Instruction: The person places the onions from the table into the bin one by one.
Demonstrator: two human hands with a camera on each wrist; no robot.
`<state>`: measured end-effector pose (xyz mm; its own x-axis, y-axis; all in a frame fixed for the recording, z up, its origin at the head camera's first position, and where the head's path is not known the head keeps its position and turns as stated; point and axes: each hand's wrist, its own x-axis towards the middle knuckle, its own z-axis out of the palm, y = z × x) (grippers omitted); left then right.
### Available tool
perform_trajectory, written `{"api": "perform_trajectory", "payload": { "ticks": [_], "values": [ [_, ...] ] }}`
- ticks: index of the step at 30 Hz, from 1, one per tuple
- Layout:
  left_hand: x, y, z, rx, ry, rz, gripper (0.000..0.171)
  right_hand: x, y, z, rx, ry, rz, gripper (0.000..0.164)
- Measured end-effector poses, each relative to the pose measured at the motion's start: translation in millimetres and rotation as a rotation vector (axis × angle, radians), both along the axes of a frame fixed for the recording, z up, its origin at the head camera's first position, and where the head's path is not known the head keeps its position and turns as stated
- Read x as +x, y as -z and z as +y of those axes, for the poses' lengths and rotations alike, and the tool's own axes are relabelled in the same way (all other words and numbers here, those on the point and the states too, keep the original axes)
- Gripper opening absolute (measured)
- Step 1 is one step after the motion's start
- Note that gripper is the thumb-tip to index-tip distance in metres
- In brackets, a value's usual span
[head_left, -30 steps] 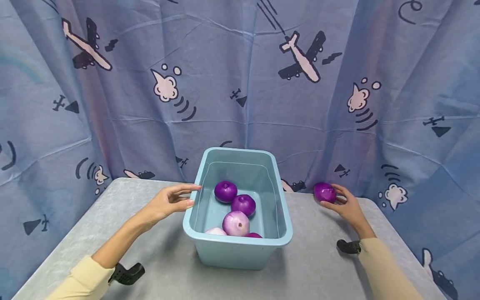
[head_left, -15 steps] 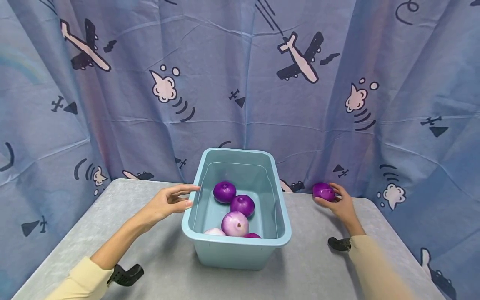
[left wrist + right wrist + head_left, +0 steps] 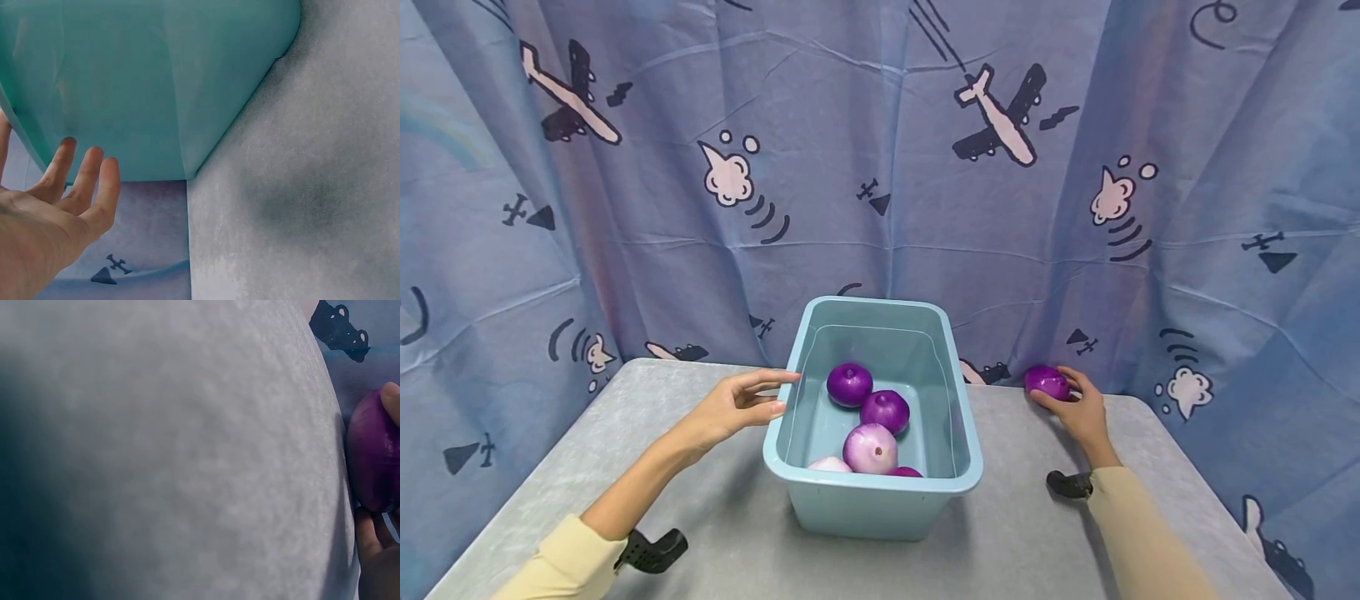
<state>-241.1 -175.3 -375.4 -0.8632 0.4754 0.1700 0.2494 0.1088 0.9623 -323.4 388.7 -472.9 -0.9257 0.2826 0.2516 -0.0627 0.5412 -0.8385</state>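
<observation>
A light blue plastic bin (image 3: 880, 504) stands mid-table, holding several onions, among them a dark purple onion (image 3: 850, 385), another purple onion (image 3: 884, 412) and a paler pink-white onion (image 3: 870, 449). My left hand (image 3: 730, 410) is at the bin's left rim, its fingers extended and loose; in the left wrist view, spread fingers (image 3: 103, 194) lie along the outer wall. At the table's far right edge, my right hand (image 3: 1084, 417) holds a purple onion (image 3: 1047, 382) between thumb and fingers. The right wrist view shows that onion (image 3: 372, 456) only partly, at its right border.
A grey cloth-like table surface (image 3: 1007, 533) lies under everything. Behind its far edge hangs a blue curtain (image 3: 820, 108) printed with airplanes. Black wrist mounts (image 3: 655, 552) are strapped to both forearms.
My right forearm and wrist have swung left, and the thumb has moved further across the front of the purple onion. The left hand and the bin have stayed in place.
</observation>
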Motion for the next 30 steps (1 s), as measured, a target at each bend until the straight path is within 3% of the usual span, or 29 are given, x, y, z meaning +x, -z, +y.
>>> {"api": "perform_trajectory", "payload": {
  "ticks": [15, 30],
  "values": [
    [-0.3, 2.1, -1, 0.001, 0.0, -0.008, 0.049, 6.5, -5.0, 3, -0.022, 0.0, 0.01, 0.076],
    [-1.2, 1.2, -1, 0.005, 0.005, 0.008, 0.05, 26.0, -44.0, 3, 0.066, -0.139, -0.017, 0.077]
  ]
}}
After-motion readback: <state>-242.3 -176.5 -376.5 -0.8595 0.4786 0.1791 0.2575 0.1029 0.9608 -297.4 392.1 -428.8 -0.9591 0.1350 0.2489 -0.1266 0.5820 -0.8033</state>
